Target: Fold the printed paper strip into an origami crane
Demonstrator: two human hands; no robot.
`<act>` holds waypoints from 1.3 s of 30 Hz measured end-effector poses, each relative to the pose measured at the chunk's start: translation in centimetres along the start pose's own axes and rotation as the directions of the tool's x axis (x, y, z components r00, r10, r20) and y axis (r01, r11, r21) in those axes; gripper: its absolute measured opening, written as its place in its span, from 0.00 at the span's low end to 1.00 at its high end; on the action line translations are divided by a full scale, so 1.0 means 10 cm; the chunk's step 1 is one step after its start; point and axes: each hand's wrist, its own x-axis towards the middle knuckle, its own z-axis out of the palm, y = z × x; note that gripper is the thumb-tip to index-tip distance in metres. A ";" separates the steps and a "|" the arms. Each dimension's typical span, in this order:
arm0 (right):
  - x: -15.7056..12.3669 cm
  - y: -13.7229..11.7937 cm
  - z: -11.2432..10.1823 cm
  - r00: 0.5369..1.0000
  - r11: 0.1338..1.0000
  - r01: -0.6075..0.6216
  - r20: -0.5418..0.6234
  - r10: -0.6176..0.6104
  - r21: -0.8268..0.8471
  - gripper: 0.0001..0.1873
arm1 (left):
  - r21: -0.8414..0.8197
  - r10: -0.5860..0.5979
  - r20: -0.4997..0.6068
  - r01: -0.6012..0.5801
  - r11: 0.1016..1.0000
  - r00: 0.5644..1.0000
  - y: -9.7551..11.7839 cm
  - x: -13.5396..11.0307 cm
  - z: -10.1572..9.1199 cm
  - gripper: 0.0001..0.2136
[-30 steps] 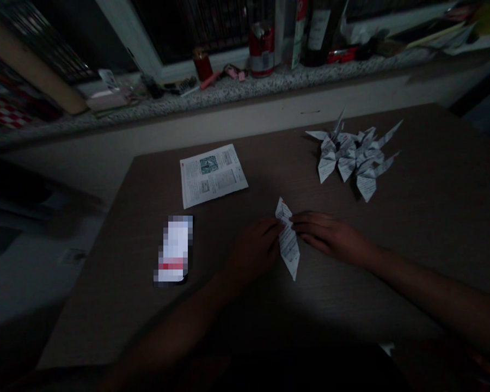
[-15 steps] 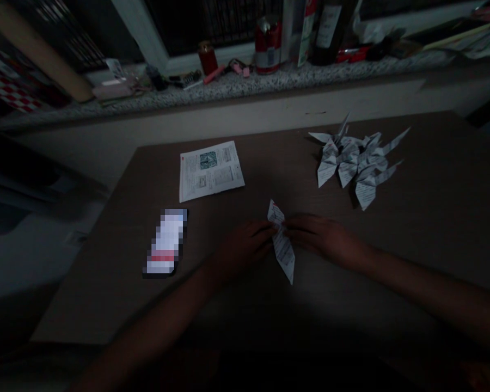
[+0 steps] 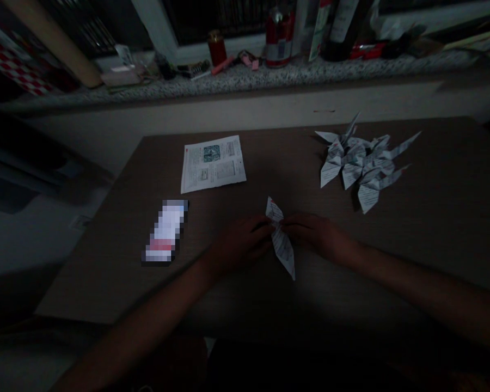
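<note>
A narrow piece of folded printed paper (image 3: 283, 247), pointed at both ends, is held above the middle of the brown table (image 3: 118, 218). My left hand (image 3: 245, 237) pinches its left edge with the fingers closed. From the other side, my right hand (image 3: 316, 235) grips the opposite edge, fingers pressed together. Fingertips cover the waist of the paper. Several folded paper cranes (image 3: 363, 163), made of the same printed paper, stand bunched together at the back right. Dim light hides the details of my fingers.
A flat printed sheet (image 3: 214, 163) lies at the back left of the table, with a lit phone (image 3: 165, 231) in front of it. Behind the table runs a speckled stone sill (image 3: 237, 79) holding a red can (image 3: 280, 38), a dark bottle (image 3: 345, 30), a small red jar (image 3: 216, 49) and clutter.
The view has shifted and tilted slightly. Both hands keep their hold on the folded paper, whose middle looks a little more pinched in.
</note>
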 end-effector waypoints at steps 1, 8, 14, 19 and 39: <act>0.00 -0.02 0.01 1.000 1.000 -0.010 -0.029 0.011 0.008 0.14 | 0.015 0.001 0.000 -0.001 1.000 1.000 0.01 0.01 0.00 0.14; 0.00 -0.11 0.07 0.989 0.996 -0.065 -0.131 0.071 0.054 0.11 | 0.215 0.030 0.014 -0.033 0.976 0.999 0.09 0.05 0.01 0.12; -0.02 -0.14 0.04 0.997 0.998 -0.031 -0.073 0.027 -0.051 0.13 | 0.189 0.023 -0.007 -0.022 0.982 1.000 0.08 0.03 0.06 0.10; -0.01 -0.16 0.02 0.997 0.998 -0.037 -0.075 0.033 -0.047 0.11 | 0.112 -0.005 -0.047 0.010 0.994 0.999 0.05 0.00 0.07 0.09; 0.13 -0.17 0.05 0.983 0.988 -0.154 -0.103 0.154 0.008 0.05 | -0.203 -0.228 -0.093 0.206 0.957 0.969 0.06 0.12 0.09 0.04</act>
